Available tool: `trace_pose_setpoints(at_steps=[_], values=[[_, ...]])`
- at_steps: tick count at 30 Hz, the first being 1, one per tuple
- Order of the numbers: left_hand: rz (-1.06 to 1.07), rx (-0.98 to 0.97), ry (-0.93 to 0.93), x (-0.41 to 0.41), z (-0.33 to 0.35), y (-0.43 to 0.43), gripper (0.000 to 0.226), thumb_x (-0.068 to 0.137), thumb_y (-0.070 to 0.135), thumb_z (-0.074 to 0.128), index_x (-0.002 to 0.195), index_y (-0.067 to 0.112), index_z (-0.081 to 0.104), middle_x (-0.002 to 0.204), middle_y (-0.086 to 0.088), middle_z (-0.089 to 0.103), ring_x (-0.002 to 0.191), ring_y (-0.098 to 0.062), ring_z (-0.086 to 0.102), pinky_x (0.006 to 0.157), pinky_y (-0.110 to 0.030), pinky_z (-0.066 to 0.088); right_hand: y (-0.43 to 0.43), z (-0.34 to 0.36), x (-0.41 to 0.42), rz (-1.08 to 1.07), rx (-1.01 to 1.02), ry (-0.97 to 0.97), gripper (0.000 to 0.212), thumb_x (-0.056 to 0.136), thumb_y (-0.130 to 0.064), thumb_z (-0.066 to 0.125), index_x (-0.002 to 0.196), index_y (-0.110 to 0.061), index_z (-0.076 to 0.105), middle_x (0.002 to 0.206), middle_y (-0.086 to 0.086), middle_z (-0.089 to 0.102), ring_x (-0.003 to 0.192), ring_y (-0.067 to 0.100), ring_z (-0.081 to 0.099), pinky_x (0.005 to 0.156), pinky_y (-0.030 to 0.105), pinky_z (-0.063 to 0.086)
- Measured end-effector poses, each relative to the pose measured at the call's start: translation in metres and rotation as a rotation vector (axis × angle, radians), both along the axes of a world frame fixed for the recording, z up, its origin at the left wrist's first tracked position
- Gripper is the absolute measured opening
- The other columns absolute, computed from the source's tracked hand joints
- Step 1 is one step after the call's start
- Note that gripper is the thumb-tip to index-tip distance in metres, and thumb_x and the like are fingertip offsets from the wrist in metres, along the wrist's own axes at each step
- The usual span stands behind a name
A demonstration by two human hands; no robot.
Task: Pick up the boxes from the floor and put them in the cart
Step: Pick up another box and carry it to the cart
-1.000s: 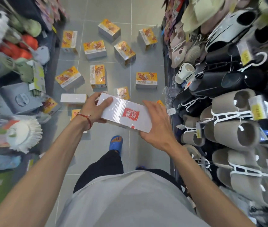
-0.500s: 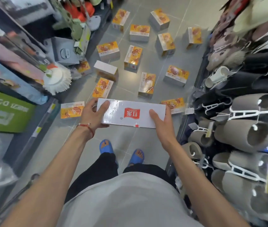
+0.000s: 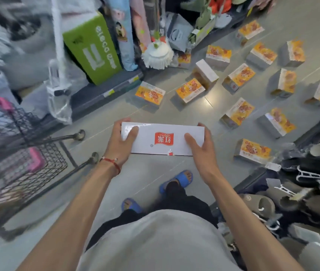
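Grey floor (image 3: 149, 173) runs down this shop aisle, and our view of it has swung round to the left over the last second. At the left edge, the wire cart (image 3: 43, 153) with its pink handle has come into sight where before we saw only shelving. Beside it on the low shelf (image 3: 104, 90) stand a green carton (image 3: 94, 49) and a white mop head (image 3: 158, 55), which were further off to the side a moment ago. Our left hand (image 3: 123, 141) grips the left end of the white box (image 3: 163, 138), thumb on top and fingers curled round the far edge. The box, tilted a second ago, is now level and held clear of the floor in front of us. Our right hand (image 3: 200, 147) clamps the right end the same way. The orange boxes (image 3: 241, 112) have slid to the upper right of our view. About a dozen of them are scattered on the tiles, none touching the box we carry. The racks of slippers (image 3: 301, 192) have moved to the right edge. We judge that we are mid-turn towards the cart with this box secure, so the drop-off comes next. The cart is near but not yet under the box, and most of the picking up is still ahead of us.
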State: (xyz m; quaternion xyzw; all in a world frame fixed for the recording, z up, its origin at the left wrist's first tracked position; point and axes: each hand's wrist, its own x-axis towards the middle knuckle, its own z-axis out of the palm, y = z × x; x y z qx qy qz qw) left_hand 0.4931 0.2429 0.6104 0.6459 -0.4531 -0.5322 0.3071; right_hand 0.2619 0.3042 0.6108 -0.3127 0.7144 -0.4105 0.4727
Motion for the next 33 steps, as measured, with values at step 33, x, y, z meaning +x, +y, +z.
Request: trace_pose_setpoints(at_steps=[33], values=[[0.993,-0.245,-0.162,0.400,0.072,0.141,0.054,0.086,0.034,0.066,0.134,0.036,0.041,0.107,0.020,0.056,0.092,-0.005,0.065,0.076,-0.029,0.059,-0.086,0.045,0.471,0.975,-0.111,-0.255,0.065,0.095,-0.017,0.075,0.151,-0.024,0.042,0.130,-0.002,0.065,0.104,0.000,0.070,0.073,0.015,0.057]])
